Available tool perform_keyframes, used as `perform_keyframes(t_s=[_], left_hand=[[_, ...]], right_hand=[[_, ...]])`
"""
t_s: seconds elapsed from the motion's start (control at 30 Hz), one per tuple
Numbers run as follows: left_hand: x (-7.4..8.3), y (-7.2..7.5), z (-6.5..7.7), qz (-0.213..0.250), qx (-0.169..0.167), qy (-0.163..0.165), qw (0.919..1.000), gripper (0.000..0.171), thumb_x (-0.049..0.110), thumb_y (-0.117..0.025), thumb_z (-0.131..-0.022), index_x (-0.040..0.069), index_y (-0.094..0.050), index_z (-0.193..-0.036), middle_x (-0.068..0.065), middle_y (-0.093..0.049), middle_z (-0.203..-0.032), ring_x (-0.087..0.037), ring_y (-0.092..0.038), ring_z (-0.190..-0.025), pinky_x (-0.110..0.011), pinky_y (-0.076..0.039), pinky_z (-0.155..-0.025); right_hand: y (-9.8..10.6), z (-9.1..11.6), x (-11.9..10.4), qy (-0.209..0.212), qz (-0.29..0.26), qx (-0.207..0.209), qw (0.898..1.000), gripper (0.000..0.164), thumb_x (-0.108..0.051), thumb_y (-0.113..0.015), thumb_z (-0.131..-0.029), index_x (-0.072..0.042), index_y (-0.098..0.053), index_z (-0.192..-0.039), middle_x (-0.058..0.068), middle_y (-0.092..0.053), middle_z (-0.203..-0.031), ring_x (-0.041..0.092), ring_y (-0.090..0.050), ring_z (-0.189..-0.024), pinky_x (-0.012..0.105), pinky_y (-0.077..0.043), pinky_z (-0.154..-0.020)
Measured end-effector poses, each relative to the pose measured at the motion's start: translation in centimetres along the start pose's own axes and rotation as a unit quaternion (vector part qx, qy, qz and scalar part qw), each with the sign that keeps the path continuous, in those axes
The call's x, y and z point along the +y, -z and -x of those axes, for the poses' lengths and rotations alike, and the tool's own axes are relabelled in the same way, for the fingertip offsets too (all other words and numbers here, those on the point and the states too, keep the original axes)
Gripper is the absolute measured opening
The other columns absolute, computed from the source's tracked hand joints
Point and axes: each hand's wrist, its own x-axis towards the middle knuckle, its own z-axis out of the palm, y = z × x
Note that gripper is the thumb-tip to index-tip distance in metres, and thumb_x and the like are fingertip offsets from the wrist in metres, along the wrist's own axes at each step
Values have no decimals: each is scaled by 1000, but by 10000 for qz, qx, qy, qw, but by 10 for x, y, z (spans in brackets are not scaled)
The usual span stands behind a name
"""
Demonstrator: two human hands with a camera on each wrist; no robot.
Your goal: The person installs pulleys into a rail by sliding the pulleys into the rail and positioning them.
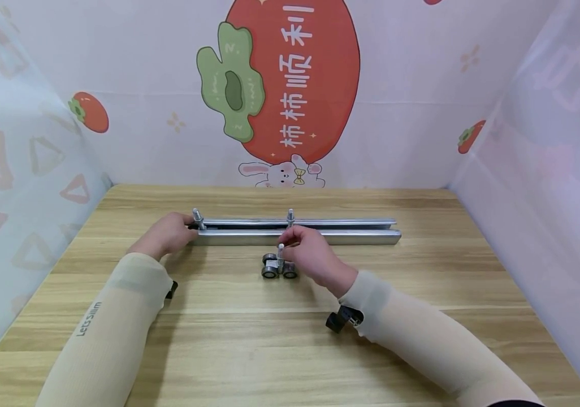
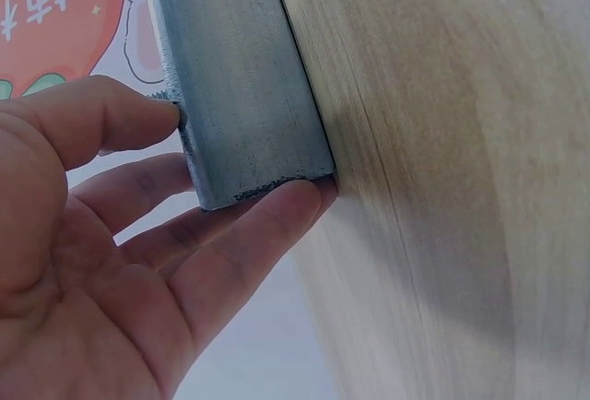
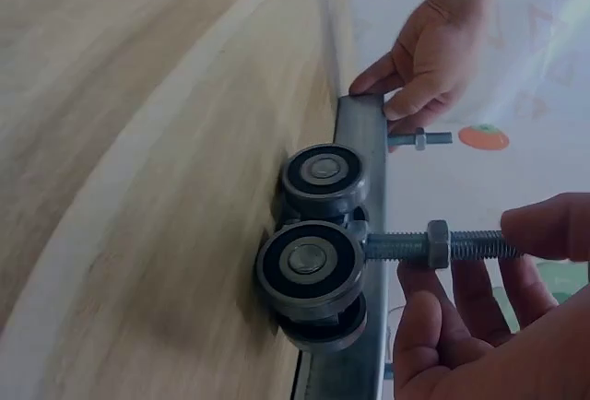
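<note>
A long metal track (image 1: 361, 237) lies across the table with a slot along its top. My left hand (image 1: 168, 234) grips its left end. In the left wrist view, the thumb is at the track's upper edge and the fingers lie along its end. A four-wheeled roller trolley (image 1: 271, 265) stands on the table just in front of the track. Its threaded bolt (image 3: 479, 245) points upward with a nut on it, and my right hand (image 1: 315, 257) holds the bolt's upper part between thumb and fingers. Two more bolts rise from the slot, a left bolt (image 1: 198, 217) and a middle bolt (image 1: 290, 216).
The wooden table (image 1: 249, 339) extends in front of the track. A white printed sheet (image 1: 397, 124) hangs behind the table, and similar sheets close off both sides.
</note>
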Motion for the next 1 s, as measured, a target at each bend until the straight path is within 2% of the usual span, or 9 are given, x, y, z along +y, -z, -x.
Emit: perform_keyframes(t_s=[0.13, 0.27, 0.53, 0.77, 1.0], left_hand=[[1, 0, 1, 14, -22, 24, 10000, 52, 20, -55, -98, -9, -49, -141, -35, -49, -136, -51, -45, -125, -64, -30, -106], [1, 1, 1, 22, -39, 64, 10000, 52, 21, -55, -98, -8, -48, -141, -35, -48, -138, -52, -43, -126, -64, -30, -106], [1, 0, 0, 9, -36, 75, 10000, 53, 21, -54, -99, -8, -47, -142, -35, -47, -138, -52, -43, -127, -64, -29, -106], [2, 0, 0, 15, -43, 101, 9999, 52, 20, -54, -99, -8, -46, -143, -35, -46, -139, -53, -40, -129, -64, -28, -107], [1, -1, -1, -6, -58, 76, 10000, 53, 21, -54, -99, -9, -46, -143, -34, -44, -141, -53, -39, -130, -64, -28, -107]], right_hand=[[-1, 3, 2, 268, 599, -50, 9978, 18, -3, -68, -89, -5, -67, -106, 4, -67, -99, 22, -64, -94, 34, -55, -75], [1, 4, 0, 444, 1254, -64, 9911, 12, -9, -70, -91, -9, -71, -103, 0, -68, -97, 17, -65, -89, 32, -55, -70], [9, 2, -3, 634, 2586, -294, 9635, 15, -16, -68, -94, -10, -73, -107, -4, -68, -95, 11, -63, -80, 29, -53, -60], [27, 4, -10, 528, 3187, -378, 9456, 10, -17, -71, -90, -14, -74, -99, -6, -66, -87, 13, -60, -69, 29, -51, -57], [49, 9, -6, 509, 3532, -289, 9337, 6, -18, -72, -88, -17, -74, -93, -7, -65, -86, 14, -59, -75, 30, -50, -64]])
